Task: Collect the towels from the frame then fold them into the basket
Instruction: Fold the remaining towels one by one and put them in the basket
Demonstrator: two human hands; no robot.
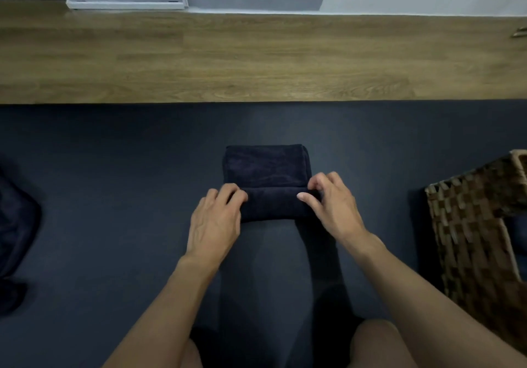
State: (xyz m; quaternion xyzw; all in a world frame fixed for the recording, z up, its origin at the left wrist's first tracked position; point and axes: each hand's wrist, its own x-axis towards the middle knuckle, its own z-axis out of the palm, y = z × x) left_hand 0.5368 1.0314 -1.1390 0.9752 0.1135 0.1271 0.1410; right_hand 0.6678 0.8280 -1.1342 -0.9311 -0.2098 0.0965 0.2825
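Observation:
A dark navy towel (266,168) lies folded into a small rectangle on the dark mat in front of me, its near edge doubled over. My left hand (215,222) grips the left end of that near fold with curled fingers. My right hand (330,202) pinches the right end of the same fold. A woven brown wicker basket (470,225) stands at the right edge of the view, an arm's length from the towel. Its inside is mostly out of frame.
A dark blue mat (114,182) covers the floor under me. Beyond it runs a strip of wooden floor (256,59), then a grey wall with a white frame. More dark cloth (17,219) lies bunched at the left edge. My knees show at the bottom.

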